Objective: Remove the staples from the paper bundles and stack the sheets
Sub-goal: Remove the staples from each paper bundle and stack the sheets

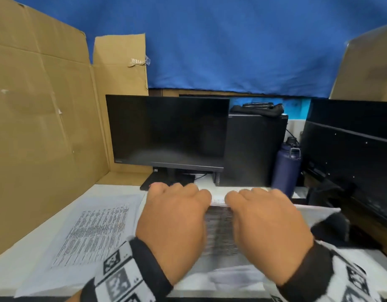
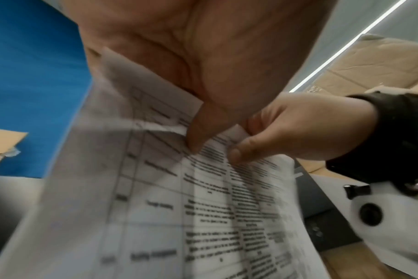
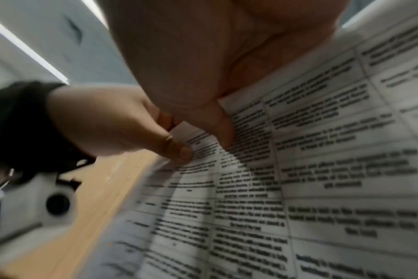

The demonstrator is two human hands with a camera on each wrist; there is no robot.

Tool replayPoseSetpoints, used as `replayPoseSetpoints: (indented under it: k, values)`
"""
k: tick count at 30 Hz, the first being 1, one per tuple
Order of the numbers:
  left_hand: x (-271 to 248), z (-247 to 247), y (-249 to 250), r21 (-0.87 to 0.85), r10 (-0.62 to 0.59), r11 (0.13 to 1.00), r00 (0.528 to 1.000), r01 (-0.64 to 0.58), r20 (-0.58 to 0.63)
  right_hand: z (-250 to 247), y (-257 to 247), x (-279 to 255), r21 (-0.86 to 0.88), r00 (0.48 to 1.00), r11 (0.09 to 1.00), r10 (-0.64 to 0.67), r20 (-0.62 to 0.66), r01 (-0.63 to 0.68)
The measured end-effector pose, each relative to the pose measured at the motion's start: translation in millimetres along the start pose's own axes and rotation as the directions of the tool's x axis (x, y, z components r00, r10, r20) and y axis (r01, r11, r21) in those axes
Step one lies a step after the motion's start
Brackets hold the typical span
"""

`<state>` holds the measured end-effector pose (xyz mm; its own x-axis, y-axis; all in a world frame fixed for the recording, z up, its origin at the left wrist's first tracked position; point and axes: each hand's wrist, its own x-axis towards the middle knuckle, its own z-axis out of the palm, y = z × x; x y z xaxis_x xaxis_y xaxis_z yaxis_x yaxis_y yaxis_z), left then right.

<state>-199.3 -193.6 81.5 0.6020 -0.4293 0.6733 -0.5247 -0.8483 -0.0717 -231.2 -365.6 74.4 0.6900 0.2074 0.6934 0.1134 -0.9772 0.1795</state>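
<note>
Both hands pinch the paper bundle's far edge, lengthwise away.

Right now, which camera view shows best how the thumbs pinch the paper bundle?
The left wrist view: both thumbs press the paper bundle near its top edge. The right wrist view shows the same, closer and more blurred. The head view shows only the backs of the hands.

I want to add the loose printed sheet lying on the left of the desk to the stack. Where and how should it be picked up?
The loose sheet lies flat on the white desk, so probably nothing can be gripped from above. Its near corner seems to overhang the desk's front edge: come from the front with the left hand, thumb on top, fingers beneath, and pinch it there.
</note>
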Motion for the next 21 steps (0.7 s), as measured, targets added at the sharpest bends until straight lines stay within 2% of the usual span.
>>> replayPoseSetpoints:
  k: [2, 4, 5, 6, 7, 9, 10, 11, 12, 14, 16, 18, 21]
  values:
    - [-2.7, 10.0, -13.9, -0.045, -0.128, 0.991, 0.988, 0.125, -0.088, 1.2, 14.1, 2.8, 0.095, 0.993, 0.993, 0.055, 0.1, -0.065]
    - [-6.3, 17.0, -29.3, -0.18, -0.322, 0.933, 0.946, 0.311, -0.035, 2.1, 31.9, 0.8, 0.244, 0.973, 0.943, 0.204, 0.104, -0.224]
    - [-8.4, 22.1, -35.1, -0.299, -0.405, 0.869, 0.914, 0.394, 0.029, 3.9, 42.1, 0.5, 0.329, 0.948, 0.889, 0.3, 0.105, -0.318]
    - [-9.7, 28.0, -38.7, -0.436, -0.477, 0.764, 0.872, 0.475, 0.115, 6.9, 53.0, -0.4, 0.429, 0.913, 0.809, 0.393, 0.113, -0.402]
    - [-11.2, 34.7, -39.6, -0.571, -0.513, 0.62, 0.829, 0.538, 0.224, 10.4, 61.9, -1.1, 0.538, 0.874, 0.708, 0.469, 0.126, -0.458]
    - [-13.1, 47.8, -32.5, -0.736, -0.481, 0.285, 0.756, 0.614, 0.444, 18.2, 68.5, -2.3, 0.736, 0.798, 0.454, 0.57, 0.194, -0.503]
    - [-13.6, 55.1, -28.5, -0.771, -0.435, 0.133, 0.736, 0.623, 0.519, 21.8, 65.4, -3.6, 0.795, 0.771, 0.335, 0.589, 0.242, -0.506]
    - [-12.8, 61.1, -24.5, -0.784, -0.405, 0.019, 0.722, 0.621, 0.562, 26.2, 60.8, -5.9, 0.827, 0.752, 0.251, 0.599, 0.276, -0.504]
    - [-11.5, 64.8, -20.6, -0.792, -0.395, -0.034, 0.72, 0.609, 0.57, 31.0, 55.1, -8.7, 0.843, 0.738, 0.201, 0.609, 0.292, -0.499]
    - [-10.2, 74.2, -16.2, -0.817, -0.437, -0.008, 0.733, 0.577, 0.522, 39.1, 43.9, -14.9, 0.859, 0.721, 0.162, 0.631, 0.288, -0.485]
    - [-12.2, 81.7, -14.7, -0.822, -0.512, 0.096, 0.736, 0.561, 0.442, 50.8, 35.1, -21.0, 0.866, 0.704, 0.131, 0.646, 0.295, -0.483]
    - [-17.8, 92.9, -14.8, -0.816, -0.552, 0.147, 0.731, 0.559, 0.402, 66.1, 26.8, -29.5, 0.86, 0.675, 0.077, 0.656, 0.338, -0.505]
    - [-28.7, 108.9, -15.4, -0.805, -0.573, 0.063, 0.682, 0.589, 0.454, 92.4, 17.5, -47.0, 0.828, 0.616, 0.006, 0.671, 0.413, -0.561]
